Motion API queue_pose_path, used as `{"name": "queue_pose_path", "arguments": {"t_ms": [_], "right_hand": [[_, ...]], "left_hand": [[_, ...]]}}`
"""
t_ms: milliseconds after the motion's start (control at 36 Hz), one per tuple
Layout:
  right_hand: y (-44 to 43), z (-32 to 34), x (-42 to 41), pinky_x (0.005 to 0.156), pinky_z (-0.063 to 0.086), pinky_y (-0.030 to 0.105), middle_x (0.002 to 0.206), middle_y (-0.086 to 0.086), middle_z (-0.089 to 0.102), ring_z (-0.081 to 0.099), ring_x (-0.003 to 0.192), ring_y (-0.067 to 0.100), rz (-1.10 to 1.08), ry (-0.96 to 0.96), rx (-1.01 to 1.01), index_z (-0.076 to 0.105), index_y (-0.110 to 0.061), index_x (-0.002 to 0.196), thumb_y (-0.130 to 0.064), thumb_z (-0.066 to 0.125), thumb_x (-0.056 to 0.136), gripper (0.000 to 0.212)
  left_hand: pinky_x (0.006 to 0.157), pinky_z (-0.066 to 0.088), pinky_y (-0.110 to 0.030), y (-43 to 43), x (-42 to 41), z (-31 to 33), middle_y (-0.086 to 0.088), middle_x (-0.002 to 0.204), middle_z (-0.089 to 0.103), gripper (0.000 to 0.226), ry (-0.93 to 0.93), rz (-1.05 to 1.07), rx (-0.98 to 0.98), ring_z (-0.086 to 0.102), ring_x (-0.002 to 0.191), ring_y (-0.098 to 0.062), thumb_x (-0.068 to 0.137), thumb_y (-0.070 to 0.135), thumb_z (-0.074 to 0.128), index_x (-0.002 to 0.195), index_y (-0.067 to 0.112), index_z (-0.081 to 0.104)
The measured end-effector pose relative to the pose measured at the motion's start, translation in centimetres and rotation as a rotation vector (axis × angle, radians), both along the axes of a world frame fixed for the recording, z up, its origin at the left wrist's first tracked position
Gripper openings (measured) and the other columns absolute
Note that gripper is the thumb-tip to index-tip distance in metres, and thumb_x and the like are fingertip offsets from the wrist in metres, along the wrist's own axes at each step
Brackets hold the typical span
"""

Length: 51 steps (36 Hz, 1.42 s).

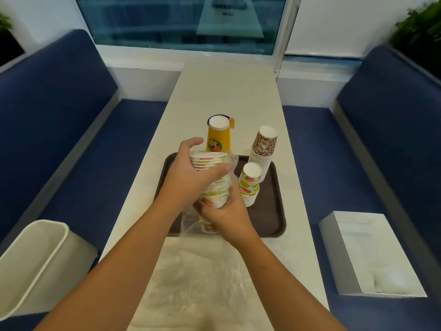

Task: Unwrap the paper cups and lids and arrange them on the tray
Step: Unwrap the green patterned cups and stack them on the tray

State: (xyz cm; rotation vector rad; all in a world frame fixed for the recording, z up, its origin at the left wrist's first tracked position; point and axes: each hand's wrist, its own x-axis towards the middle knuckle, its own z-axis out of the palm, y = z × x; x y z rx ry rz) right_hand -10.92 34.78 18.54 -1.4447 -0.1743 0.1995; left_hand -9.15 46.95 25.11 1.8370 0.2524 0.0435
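Left hand (191, 173) is gripping the cup stack (211, 161) at its top above the tray (269, 211), right hand (226, 211) is clasping its lower part through the plastic sleeve (188, 223); light, crushable, slippery, so likely needing a gentle encircling grip.

On the long white table (229, 91) lies the brown plastic tray (269, 220). At its far right stands the leopard-print paper cup stack (262, 151), with the green-and-red paper cup stack (249, 185) just before it and the yellow paper cup stack (219, 139) to their left. The left hand (191, 173) and right hand (226, 216) hold the plastic-wrapped cup stack (214, 189) above the tray's near left.
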Motion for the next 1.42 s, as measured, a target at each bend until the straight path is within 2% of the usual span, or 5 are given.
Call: {"name": "queue_pose_path", "arguments": {"t_ms": [389,528,917,1222,1417], "right_hand": [[0.2,-0.6,0.1,0.1,0.057,0.051,0.132,0.003,0.064,0.066,0.121,0.022,-0.154,-0.03,0.011,0.039,-0.03,0.145,-0.01,0.091,0.072,0.092],[0.9,0.3,1.0,0.093,0.061,0.043,0.123,0.0,0.067,0.069,0.112,0.012,-0.19,-0.021,0.008,0.044,-0.035,0.136,-0.016,0.086,0.077,0.075],[-4.9,2.9,3.8,0.124,0.022,0.037,0.167,-0.016,0.013,0.013,0.155,0.01,0.091,-0.23,-0.565,0.023,-0.044,0.157,-0.046,0.071,0.09,0.083],[-4.9,7.3,4.9,0.068,0.049,0.029,0.086,0.001,0.069,0.06,0.076,0.004,-0.033,-0.322,-0.484,0.073,-0.007,0.099,-0.028,0.054,0.107,0.029],[-5.9,8.1,4.6,0.103,0.043,0.013,0.159,-0.014,0.011,0.036,0.135,0.008,0.374,-0.616,-0.848,0.021,-0.038,0.159,0.0,0.066,0.092,0.089]], "left_hand": [[0.106,0.053,-0.045,1.5,-0.9,-0.5,0.018,0.152,0.048,0.117,0.123,-0.212,0.348,0.055,0.134,-0.012,0.049,0.097,0.071,0.151,0.055,0.031],[0.066,0.046,0.0,-1.1,-1.3,-0.7,0.047,0.111,0.053,0.086,0.002,-0.153,0.088,0.054,0.093,0.031,0.082,0.058,0.074,0.154,0.05,0.026],[0.087,0.049,-0.019,1.4,-1.1,-2.4,0.027,0.138,0.049,0.09,-0.057,-0.108,0.207,0.059,0.116,-0.002,0.08,0.062,0.076,0.154,0.057,0.025],[0.092,0.061,-0.034,2.8,-2.2,-2.7,0.025,0.133,0.057,0.087,-0.156,-0.208,0.399,0.063,0.114,-0.009,0.077,0.069,0.074,0.151,0.056,0.031],[0.091,0.06,-0.029,3.5,-2.6,-3.0,0.029,0.126,0.058,0.079,-0.158,-0.26,0.395,0.064,0.113,-0.007,0.075,0.067,0.078,0.142,0.059,0.038]]}}
